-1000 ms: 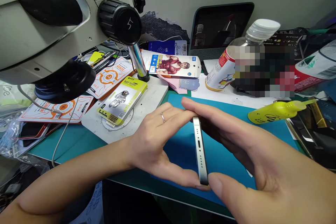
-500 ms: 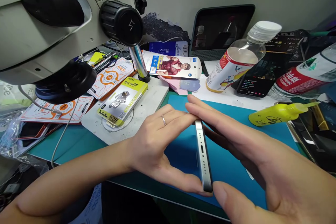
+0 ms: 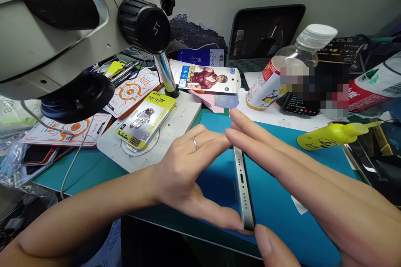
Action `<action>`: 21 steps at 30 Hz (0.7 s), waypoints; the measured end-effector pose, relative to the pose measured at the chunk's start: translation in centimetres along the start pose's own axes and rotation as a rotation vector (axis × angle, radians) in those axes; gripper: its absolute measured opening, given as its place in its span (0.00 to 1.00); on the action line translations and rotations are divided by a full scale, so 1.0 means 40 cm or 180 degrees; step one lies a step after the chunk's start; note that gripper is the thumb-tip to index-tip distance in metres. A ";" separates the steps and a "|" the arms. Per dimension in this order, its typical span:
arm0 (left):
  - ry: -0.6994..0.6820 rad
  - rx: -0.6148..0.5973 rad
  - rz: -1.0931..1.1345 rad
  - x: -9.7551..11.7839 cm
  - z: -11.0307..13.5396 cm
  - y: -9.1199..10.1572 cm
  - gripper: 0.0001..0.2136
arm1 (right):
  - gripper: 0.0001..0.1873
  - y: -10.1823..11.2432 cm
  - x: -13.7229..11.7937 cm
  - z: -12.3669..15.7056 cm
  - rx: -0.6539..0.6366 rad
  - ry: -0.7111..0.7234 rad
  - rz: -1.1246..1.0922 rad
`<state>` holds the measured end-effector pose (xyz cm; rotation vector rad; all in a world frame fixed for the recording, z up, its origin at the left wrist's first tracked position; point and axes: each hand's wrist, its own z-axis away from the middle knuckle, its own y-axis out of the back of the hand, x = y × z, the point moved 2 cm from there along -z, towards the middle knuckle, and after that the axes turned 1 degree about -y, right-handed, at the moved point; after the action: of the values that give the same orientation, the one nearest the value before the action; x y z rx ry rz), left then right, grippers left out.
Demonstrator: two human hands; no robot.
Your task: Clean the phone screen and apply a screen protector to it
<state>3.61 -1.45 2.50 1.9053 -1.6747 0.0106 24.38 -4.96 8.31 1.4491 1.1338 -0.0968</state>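
A smartphone (image 3: 242, 187) stands on its long side above the blue mat (image 3: 272, 183), its bottom edge with the charging port and speaker holes turned toward me. My left hand (image 3: 188, 167), with a ring on one finger, grips it from the left, fingers at the upper corner and thumb at the lower one. From the right, my right hand (image 3: 300, 175) spans the same phone; its straight fingertips touch the upper corner and its thumb lies against the lower corner. The phone's broad faces are mostly hidden.
A microscope (image 3: 138, 25) overhangs the left side. On its base (image 3: 184, 112) lies a yellow battery pack (image 3: 147, 121). A yellow squeeze bottle (image 3: 326, 135) lies to the right, with drink bottles (image 3: 263, 87) and a tablet (image 3: 266, 33) behind. Orange-white boxes (image 3: 134, 91) lie at left.
My right hand has shifted and flattened slightly, its fingers lying straighter across the phone's upper corner. The phone and my left hand have barely moved.
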 end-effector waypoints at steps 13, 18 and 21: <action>-0.0001 0.0053 -0.0039 0.005 -0.005 -0.001 0.35 | 0.40 -0.026 -0.001 0.022 0.0405 0.0071 0.0298; -0.0099 0.0096 0.0012 -0.001 -0.005 0.000 0.38 | 0.41 -0.016 0.007 -0.006 0.0379 -0.0157 -0.0293; -0.0147 0.0045 0.0005 -0.003 -0.002 0.005 0.43 | 0.46 0.020 0.023 -0.037 -0.0420 -0.0443 -0.0470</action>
<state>3.44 -1.32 2.60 1.9281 -1.7108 -0.0212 24.59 -3.08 8.69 1.2224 1.1107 -0.2190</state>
